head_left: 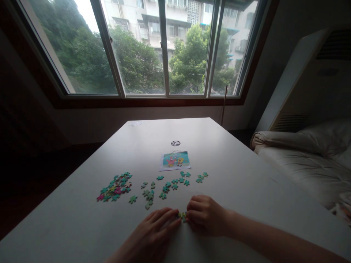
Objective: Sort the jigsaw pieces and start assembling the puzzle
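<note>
My left hand [156, 230] lies low on the white table [246, 175], fingers stretched toward a few small puzzle pieces [182, 216] near the front edge. My right hand [204, 213] is curled with its fingertips pressed on those same pieces. Both hands meet at the pieces. A heap of teal and pink puzzle pieces [115, 187] lies to the left. Several loose teal pieces [167, 186] are scattered in the middle. A small cartoon reference picture [175, 160] lies flat beyond them.
A round hole [175, 143] sits in the tabletop past the picture. A white bed with bedding [307, 160] stands at the right. A wide window [164, 47] faces trees and buildings. The floor at the left is dark.
</note>
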The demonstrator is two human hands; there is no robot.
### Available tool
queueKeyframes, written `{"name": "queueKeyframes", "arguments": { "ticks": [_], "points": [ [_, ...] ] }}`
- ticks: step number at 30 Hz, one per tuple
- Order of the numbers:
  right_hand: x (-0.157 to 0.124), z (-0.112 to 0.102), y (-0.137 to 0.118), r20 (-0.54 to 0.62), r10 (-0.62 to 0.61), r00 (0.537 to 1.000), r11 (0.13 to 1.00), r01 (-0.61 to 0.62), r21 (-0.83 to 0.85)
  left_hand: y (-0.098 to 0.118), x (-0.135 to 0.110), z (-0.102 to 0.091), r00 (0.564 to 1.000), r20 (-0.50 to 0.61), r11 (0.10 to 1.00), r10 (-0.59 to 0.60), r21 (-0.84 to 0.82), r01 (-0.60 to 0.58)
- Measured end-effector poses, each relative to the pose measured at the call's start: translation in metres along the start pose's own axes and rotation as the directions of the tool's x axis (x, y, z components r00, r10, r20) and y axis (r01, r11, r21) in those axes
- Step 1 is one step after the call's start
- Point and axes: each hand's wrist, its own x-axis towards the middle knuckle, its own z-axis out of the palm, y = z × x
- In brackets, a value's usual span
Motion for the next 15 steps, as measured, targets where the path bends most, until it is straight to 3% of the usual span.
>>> {"name": "queueKeyframes", "arguments": {
  "ticks": [15],
  "points": [
    [-0.0015, 0.0008, 0.0011, 0.006, 0.009, 1.000, 1.000, -0.009, 0.015, 0.0014, -0.0007, -0.0035, 0.998, 0.061, 0.999, -0.026, -0.022, 0.027]
  ]
}}
